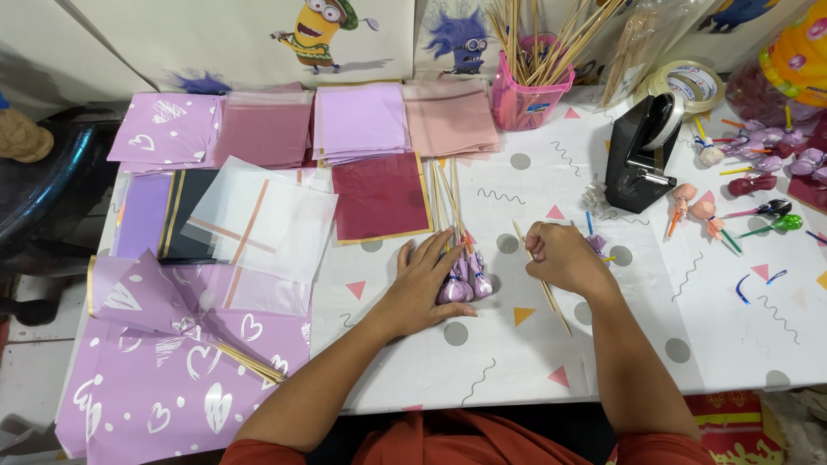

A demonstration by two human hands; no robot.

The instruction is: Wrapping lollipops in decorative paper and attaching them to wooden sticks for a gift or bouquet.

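My left hand (419,284) lies flat on the patterned white table (517,362), fingers spread, fingertips touching a small bunch of purple wrapped candies (465,282) taped to thin wooden sticks (447,198) that run away from me. My right hand (562,255) is curled around one wooden skewer (551,301), which slants across the table from the hand toward me. A small purple wrapped candy (597,244) peeks out just right of that hand.
Stacks of purple, pink and dark red wrapping sheets (362,120) cover the left and far side. A pink cup of skewers (525,90), a black tape dispenser (642,155), a tape roll (689,82) and loose wrapped candies (767,159) lie at the right. A finished purple cone (142,297) rests at left.
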